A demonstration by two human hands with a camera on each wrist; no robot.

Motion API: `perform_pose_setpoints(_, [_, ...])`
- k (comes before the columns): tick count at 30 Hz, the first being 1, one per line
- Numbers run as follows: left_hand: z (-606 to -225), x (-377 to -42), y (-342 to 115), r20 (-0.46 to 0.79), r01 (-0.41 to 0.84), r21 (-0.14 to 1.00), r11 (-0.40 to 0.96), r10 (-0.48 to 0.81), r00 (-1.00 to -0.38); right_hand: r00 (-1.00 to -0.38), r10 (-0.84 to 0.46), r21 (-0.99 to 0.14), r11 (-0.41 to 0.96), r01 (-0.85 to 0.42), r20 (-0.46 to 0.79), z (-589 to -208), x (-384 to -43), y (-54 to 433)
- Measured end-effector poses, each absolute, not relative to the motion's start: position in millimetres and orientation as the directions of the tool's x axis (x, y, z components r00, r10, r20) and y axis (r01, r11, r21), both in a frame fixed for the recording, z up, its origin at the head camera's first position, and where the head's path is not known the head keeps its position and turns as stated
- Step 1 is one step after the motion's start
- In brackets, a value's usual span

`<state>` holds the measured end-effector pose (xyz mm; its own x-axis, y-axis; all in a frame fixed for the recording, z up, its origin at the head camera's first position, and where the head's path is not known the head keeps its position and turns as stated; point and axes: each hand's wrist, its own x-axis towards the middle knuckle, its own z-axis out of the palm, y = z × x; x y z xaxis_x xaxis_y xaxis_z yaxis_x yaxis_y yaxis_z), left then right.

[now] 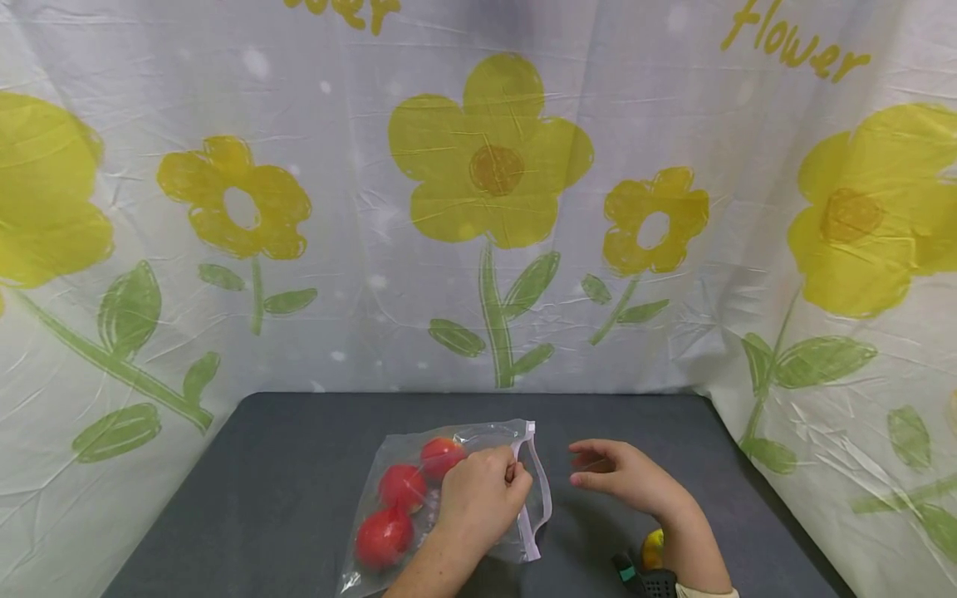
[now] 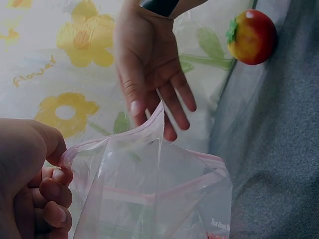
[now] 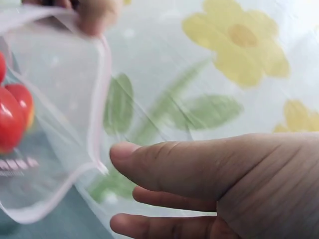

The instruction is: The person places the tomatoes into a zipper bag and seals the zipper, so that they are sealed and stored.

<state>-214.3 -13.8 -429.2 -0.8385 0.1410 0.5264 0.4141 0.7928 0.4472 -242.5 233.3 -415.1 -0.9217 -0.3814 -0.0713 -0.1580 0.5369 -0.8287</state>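
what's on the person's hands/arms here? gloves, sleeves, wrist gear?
No gloves: both hands are bare. The right hand has a dark wrist-mounted device with a small green part on it, and a light, cream-coloured sleeve edge shows just behind it. The left hand and visible forearm are bare; no sleeve or strap shows in the head view. No rings or markings visible.

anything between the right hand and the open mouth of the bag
Nothing: in the head view only bare dark table separates the right hand from the mouth of the bag, which the left hand holds open.
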Motion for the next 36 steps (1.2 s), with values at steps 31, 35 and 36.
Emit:
perform_pose_setpoints(31, [-430, -214, -14, 0.524, 0.428, 0.452, 0.783, 0.155, -0.837, -0.854, -0.181, -0.790, 0.507, 0.344, -0.488, -451, -237, 345])
perform_pose_setpoints(35, [-430, -214, -14, 0.523, 0.427, 0.451, 0.784, 0.155, -0.838, -0.829, -0.125, -0.732, 0.552, 0.398, -0.545, -456, -236, 345])
perform_pose_setpoints(36, [-430, -214, -14, 0.523, 0.426, 0.450, 0.785, 0.155, -0.838, -0.826, -0.124, -0.726, 0.560, 0.400, -0.550, -458, -236, 345])
